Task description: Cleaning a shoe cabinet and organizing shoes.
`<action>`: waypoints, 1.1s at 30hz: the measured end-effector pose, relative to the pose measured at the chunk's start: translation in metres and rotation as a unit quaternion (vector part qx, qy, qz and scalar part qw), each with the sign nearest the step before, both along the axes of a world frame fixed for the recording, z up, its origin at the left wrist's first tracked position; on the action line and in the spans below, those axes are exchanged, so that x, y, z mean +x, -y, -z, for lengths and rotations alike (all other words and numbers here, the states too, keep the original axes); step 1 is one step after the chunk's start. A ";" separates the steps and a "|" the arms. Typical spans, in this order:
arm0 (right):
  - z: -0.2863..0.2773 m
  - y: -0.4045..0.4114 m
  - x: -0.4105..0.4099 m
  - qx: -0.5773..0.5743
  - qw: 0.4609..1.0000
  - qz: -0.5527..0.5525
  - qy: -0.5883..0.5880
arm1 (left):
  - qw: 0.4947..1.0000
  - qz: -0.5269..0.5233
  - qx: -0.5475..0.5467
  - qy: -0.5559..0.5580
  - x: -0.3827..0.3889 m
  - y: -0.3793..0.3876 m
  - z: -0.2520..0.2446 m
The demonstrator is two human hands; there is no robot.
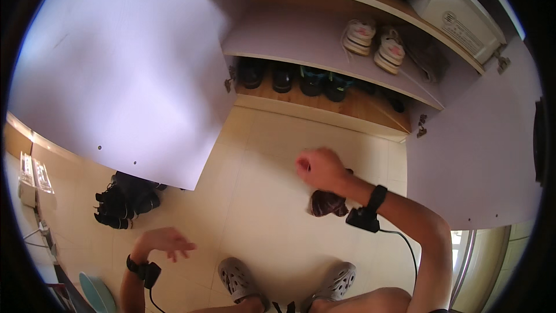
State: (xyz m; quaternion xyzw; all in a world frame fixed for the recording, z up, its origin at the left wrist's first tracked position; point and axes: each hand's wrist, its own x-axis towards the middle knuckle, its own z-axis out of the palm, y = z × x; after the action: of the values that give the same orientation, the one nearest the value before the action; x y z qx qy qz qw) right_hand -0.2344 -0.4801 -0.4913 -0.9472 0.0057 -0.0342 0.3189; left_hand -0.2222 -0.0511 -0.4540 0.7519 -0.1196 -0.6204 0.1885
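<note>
My right hand (321,168) is raised over the floor in front of the cabinet, its fingers curled in, with no object visible in it. Below its wrist a pair of dark brown shoes (328,203) lies on the tiles, partly hidden by the forearm. My left hand (167,243) hovers at the lower left, fingers apart and holding nothing. Nearest to it is a cluster of black shoes (126,202) on the floor. Inside the open shoe cabinet, white sneakers with pink marks (359,37) stand on the middle shelf (278,30).
The left cabinet door (121,74) and the right door (473,148) both stand open. Dark shoes (282,77) line the bottom shelf (299,100). A white box (460,17) sits on the upper shelf. My feet wear grey clogs (236,276). A teal basin (96,293) stands lower left.
</note>
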 end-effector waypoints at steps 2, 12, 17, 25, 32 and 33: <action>-0.027 0.024 0.013 0.028 0.992 0.106 0.063 | 0.963 0.059 -0.211 0.159 0.009 0.074 -0.021; -0.094 0.226 0.053 -0.065 0.878 0.425 0.209 | 0.675 -0.018 -0.359 0.644 0.169 0.389 -0.051; -0.102 0.261 0.063 -0.041 0.918 0.391 0.048 | 0.724 -0.049 -0.214 0.654 0.204 0.478 -0.055; -0.068 0.236 0.115 -0.133 0.851 0.479 0.170 | 0.734 -0.124 -0.175 0.645 0.230 0.545 -0.036; -0.054 0.243 0.126 -0.118 0.842 0.480 0.216 | 0.725 -0.196 -0.152 0.643 0.220 0.576 -0.033; -0.056 0.243 0.126 -0.108 0.845 0.486 0.195 | 0.726 -0.195 -0.152 0.641 0.220 0.576 -0.033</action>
State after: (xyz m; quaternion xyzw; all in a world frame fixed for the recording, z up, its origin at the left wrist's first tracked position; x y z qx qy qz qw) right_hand -0.1081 -0.7228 -0.4357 -0.8251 0.3997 -0.3692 0.1520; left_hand -0.0026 -0.6269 -0.4212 0.9388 -0.1551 0.0864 0.2953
